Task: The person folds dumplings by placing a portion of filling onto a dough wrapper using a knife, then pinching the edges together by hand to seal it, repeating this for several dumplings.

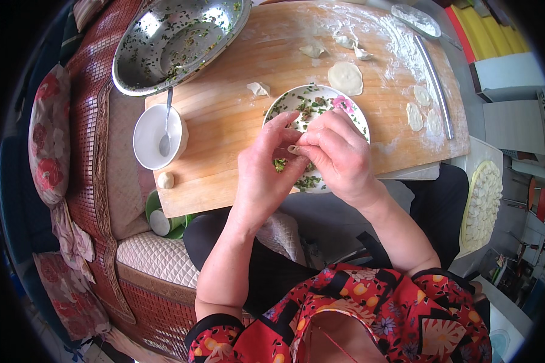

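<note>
My left hand (270, 159) and my right hand (338, 154) meet over a white plate (365, 122) with a pink flower and bits of chopped green filling. Between their fingertips is a small piece of dough (293, 149), mostly hidden by the fingers. Some green filling (279, 165) shows past my left palm. Just beyond the plate a round dough wrapper (345, 78) lies flat on the wooden board (213, 131). Farther back are several folded dumplings (312, 51), and another dough piece (258, 89) lies left of the plate.
A steel bowl (136, 59) with filling scraps and a white bowl (138, 140) holding a spoon (165, 144) stand left, near a dough ball (165, 180). At right are a metal rod (436, 86), small wrappers (414, 116), a flour scoop (416, 20) and a tray of dumplings (481, 206).
</note>
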A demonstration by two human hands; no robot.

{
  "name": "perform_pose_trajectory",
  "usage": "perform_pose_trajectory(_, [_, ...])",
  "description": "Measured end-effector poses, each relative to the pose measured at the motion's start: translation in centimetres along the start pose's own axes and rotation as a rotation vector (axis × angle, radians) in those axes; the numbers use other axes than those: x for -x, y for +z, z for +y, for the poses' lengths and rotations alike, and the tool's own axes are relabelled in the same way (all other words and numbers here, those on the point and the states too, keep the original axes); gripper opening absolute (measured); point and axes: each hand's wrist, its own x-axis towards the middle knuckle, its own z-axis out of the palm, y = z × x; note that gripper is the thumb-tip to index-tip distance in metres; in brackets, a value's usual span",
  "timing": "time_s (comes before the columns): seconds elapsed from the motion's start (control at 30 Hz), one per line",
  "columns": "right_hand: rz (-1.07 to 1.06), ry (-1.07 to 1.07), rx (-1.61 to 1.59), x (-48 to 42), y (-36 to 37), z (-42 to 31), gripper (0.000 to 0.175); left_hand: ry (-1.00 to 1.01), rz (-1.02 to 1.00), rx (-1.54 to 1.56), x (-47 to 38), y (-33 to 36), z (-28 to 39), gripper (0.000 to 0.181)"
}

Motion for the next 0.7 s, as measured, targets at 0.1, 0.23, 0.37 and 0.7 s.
perform_pose_trajectory(0.1, [0.005, 0.008, -0.008, -0.1, 0.0, -0.1, 0.02, -0.017, 0.016, -0.029, 0.1, 0.0, 0.0, 0.062])
perform_pose_trajectory(0.23, [-0.068, 0.074, -0.073, -0.8, -0.7, -1.3, 0.02, -0.008, 0.023, -0.065, 0.1, -0.2, 0.1, 0.067])
perform_pose_trajectory(0.37, [-0.116, -0.001, -0.021, -0.7, -0.2, -0.5, 0.02, 0.001, 0.017, -0.059, 0.1, 0.0, 0.1, 0.07])
perform_pose_trajectory(0.7, [-0.196, 0.374, -0.44, -1.6, -2.8, 1.1, 0.05, -0.148, 0.017, 0.641, -0.2, -0.8, -0.9, 0.056])
